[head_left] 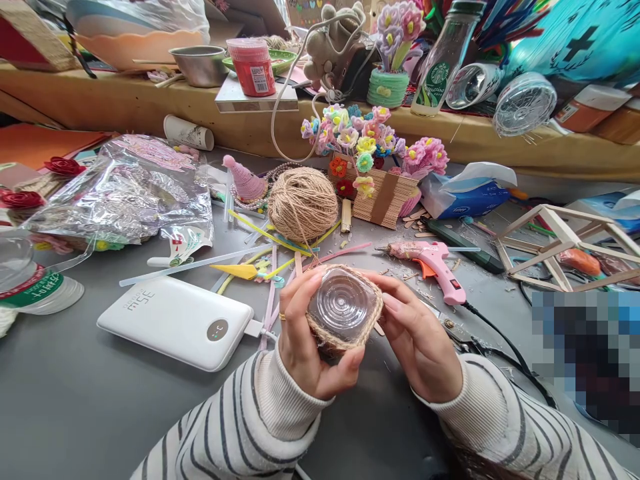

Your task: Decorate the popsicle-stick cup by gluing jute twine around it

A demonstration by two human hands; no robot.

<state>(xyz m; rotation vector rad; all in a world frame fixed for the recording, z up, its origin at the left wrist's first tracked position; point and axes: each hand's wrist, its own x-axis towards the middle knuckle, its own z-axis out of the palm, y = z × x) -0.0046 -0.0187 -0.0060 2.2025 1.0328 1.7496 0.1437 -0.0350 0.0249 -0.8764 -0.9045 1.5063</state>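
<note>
A clear container [343, 300] with rounded square sides is tilted so that its ringed base faces me. Jute twine [371, 331] is wound round its side, just below the base edge. My left hand [313, 353] is closed round its left and front, thumb along the lower edge. Against its right side are the fingers and thumb of my right hand [423, 337], closed on the twine-wrapped edge. A strand runs from behind the container towards a ball of jute twine [303, 203]. The container's far end is hidden.
A pink glue gun [433, 263] lies to the right, its cord trailing forward. A white power bank [175, 323] with a cable plugged in lies left. Behind are craft flowers [365, 140], loose glue sticks and sticks. A wooden frame [565, 247] stands at right, a plastic bottle [40, 287] at left.
</note>
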